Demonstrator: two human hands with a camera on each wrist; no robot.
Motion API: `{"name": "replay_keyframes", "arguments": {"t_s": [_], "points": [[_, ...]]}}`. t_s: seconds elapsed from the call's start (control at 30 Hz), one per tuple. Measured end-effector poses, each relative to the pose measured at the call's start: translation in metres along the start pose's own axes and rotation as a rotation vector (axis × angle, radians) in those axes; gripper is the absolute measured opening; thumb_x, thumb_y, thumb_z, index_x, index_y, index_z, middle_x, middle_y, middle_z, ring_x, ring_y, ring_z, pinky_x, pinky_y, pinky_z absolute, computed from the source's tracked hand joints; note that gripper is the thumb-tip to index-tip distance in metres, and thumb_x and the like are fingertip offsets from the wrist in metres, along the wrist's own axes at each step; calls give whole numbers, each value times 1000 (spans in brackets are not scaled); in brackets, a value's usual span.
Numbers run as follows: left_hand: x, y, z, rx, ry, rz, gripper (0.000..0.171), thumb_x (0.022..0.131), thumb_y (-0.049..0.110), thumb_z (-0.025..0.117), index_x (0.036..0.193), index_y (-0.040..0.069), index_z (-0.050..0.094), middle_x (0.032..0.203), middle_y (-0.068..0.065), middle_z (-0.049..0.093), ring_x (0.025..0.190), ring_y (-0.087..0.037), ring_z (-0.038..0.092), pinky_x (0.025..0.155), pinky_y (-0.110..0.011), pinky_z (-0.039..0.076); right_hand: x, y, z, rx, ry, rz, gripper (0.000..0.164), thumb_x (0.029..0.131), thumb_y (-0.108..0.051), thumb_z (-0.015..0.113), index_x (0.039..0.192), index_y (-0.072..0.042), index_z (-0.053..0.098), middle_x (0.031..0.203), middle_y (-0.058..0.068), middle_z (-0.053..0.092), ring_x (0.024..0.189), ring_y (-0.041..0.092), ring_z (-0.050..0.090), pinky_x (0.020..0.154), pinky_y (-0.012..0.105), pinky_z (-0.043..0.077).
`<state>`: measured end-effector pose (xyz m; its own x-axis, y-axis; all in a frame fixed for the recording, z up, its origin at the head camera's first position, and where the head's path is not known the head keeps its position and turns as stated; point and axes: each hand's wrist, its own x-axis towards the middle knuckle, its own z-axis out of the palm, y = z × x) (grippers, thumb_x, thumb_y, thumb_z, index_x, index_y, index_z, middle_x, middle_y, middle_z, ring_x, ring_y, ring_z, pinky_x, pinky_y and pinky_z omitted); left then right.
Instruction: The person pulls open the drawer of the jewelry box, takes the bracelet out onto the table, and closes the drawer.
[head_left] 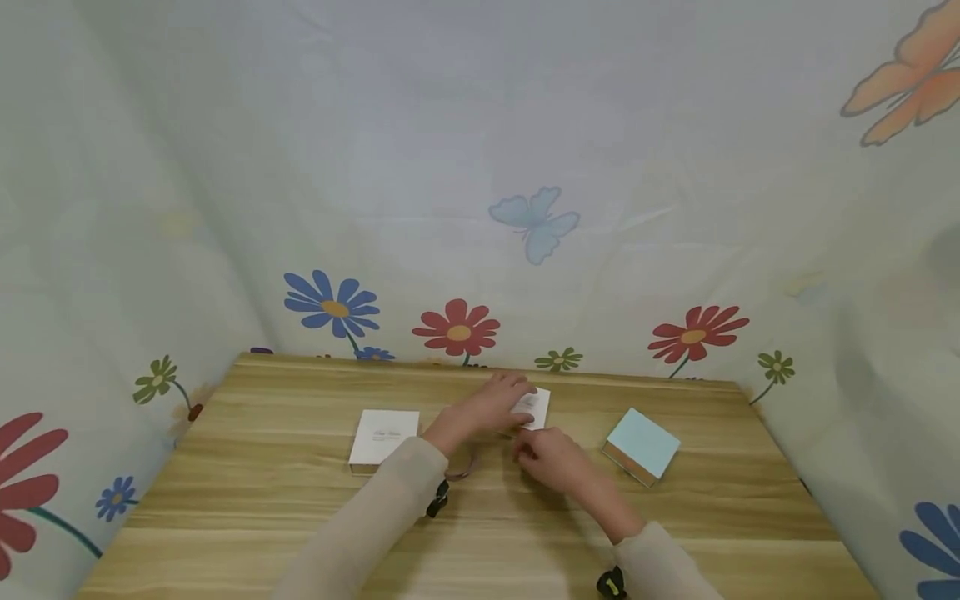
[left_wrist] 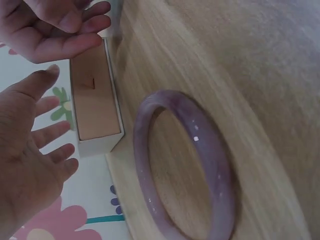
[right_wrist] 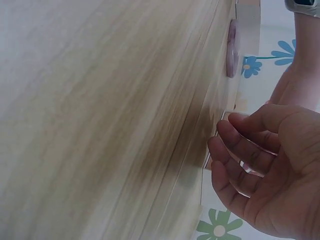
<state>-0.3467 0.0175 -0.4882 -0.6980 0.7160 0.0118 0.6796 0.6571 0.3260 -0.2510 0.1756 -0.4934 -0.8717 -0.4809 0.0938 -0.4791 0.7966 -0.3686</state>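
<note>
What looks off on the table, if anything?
The pale blue box sits askew on the table, unlike the left white box, which sits nearly square. The purple bangle lies loose, outside any box. No spill or damage visible.

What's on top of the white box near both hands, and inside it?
Faint printing shows on top of the white box, but the left hand hides part. It looks closed, so its inside is hidden.

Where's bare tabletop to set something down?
Free wood-grain tabletop: left of the left white box, right of the light-blue box. Crowded: centre, with left hand, right hand, middle white box, lilac bangle.
</note>
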Motion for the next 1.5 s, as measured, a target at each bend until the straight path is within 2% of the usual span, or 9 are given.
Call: {"name": "replay_keyframes", "arguments": {"t_s": [0.1,0.2,0.43,0.63,0.77,0.97,1.13,1.37,1.5], "points": [[1,-2,5,36,-3,14,49,102,39,61,144,15,54,151,-6,47,141,-29,38,117,-43,32,0,-1,1,10,-3,-4,9,92,-4,67,94,-10,74,83,-3,70,71,10,61,66,31,52],[2,-4,7,69,4,-2,49,101,43,61,142,17,56,149,-4,48,140,-29,39,116,-43,33,2,-3,2,22,-3,-15,8,92,-5,68,94,-10,74,84,-2,71,73,11,63,67,32,53],[1,-1,8,81,8,-82,52,98,50,64,140,21,57,146,-2,50,136,-29,40,113,-45,37,2,-4,7,29,-18,-8,10,91,-5,68,94,-11,74,86,-2,72,77,15,67,69,34,54],[-2,6,1,57,31,-188,53,92,53,69,135,24,60,140,-3,52,129,-31,41,105,-50,41,5,-3,6,23,4,-4,11,90,-3,68,92,-11,75,88,-1,73,78,15,67,71,35,55],[-7,9,-3,39,19,-236,50,89,54,73,130,26,62,132,-1,53,121,-31,44,101,-51,42,4,-3,3,25,-3,-14,11,91,-4,67,93,-11,75,89,-1,73,79,14,67,71,35,55],[-13,9,-7,27,36,-262,44,89,49,76,117,19,62,126,-8,55,116,-37,51,96,-49,46,-3,3,3,15,10,39,9,92,-6,68,93,-11,75,85,-3,72,71,8,58,65,31,51],[-16,6,-10,17,58,-300,34,90,42,77,106,16,61,117,-10,57,111,-38,53,90,-46,48,-8,8,-1,16,15,72,7,93,-8,68,95,-9,75,84,-3,71,72,8,57,66,31,51],[-18,3,-10,-6,59,-306,31,89,36,79,91,14,58,101,-8,56,96,-30,55,84,-43,47,-14,13,-4,23,12,80,8,95,-8,66,97,-9,74,85,-3,69,71,8,55,66,30,50],[-18,8,-11,60,52,-278,27,91,34,77,93,12,61,99,-8,57,88,-25,55,78,-40,48,-17,16,-6,19,13,78,9,95,-6,66,96,-10,74,83,-4,68,70,8,54,64,29,48]]}}
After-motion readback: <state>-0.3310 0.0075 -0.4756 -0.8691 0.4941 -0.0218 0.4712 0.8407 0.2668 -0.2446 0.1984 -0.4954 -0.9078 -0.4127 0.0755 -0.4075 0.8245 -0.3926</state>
